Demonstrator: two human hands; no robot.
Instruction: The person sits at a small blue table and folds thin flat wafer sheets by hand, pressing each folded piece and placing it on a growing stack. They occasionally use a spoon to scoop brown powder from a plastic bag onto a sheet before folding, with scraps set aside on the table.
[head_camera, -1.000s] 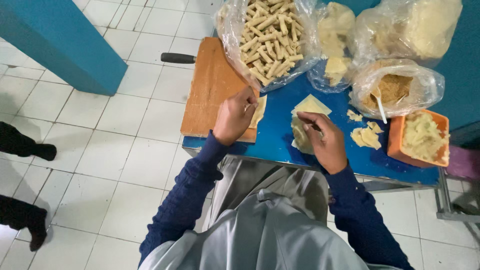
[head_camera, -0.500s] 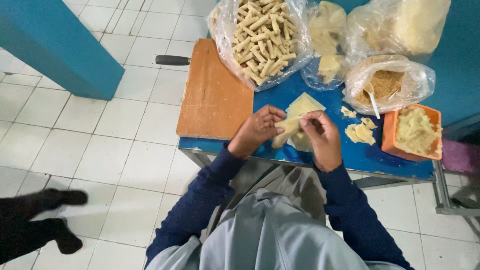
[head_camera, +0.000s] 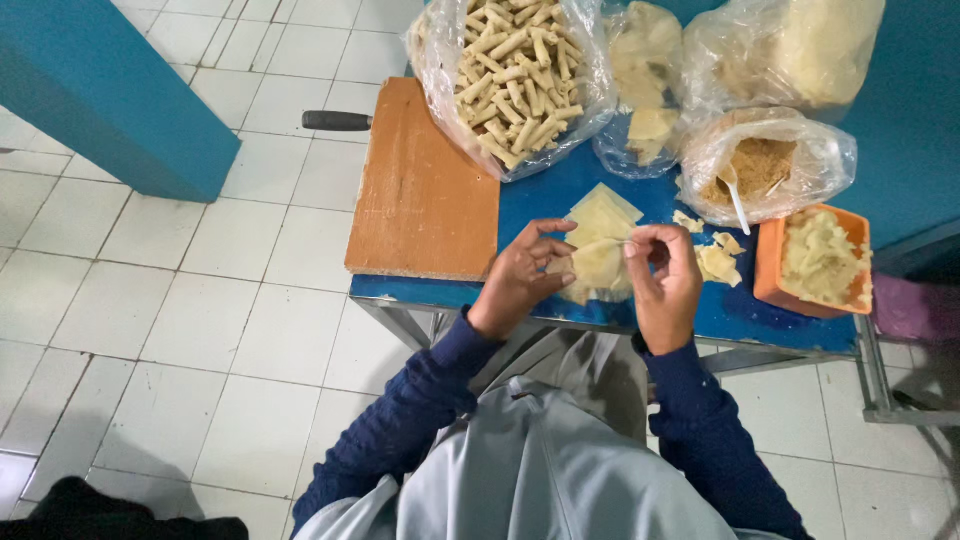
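The blue bench (head_camera: 560, 195) carried a wooden board (head_camera: 420, 190) at its left end and a clear bag of rolled pastries (head_camera: 515, 75) behind it. Above the bench's near edge, your left hand (head_camera: 515, 280) and right hand (head_camera: 665, 285) held a pale wrapper sheet (head_camera: 598, 265) between them, fingers pinched on its two sides, over a stack of wrappers (head_camera: 600, 212).

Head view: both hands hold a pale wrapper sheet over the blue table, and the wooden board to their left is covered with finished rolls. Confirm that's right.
Not quite. In the head view the wooden board is bare; the finished rolls lie in a clear plastic bag behind it. The rest holds: the left hand and right hand hold a pale wrapper sheet over the blue table.
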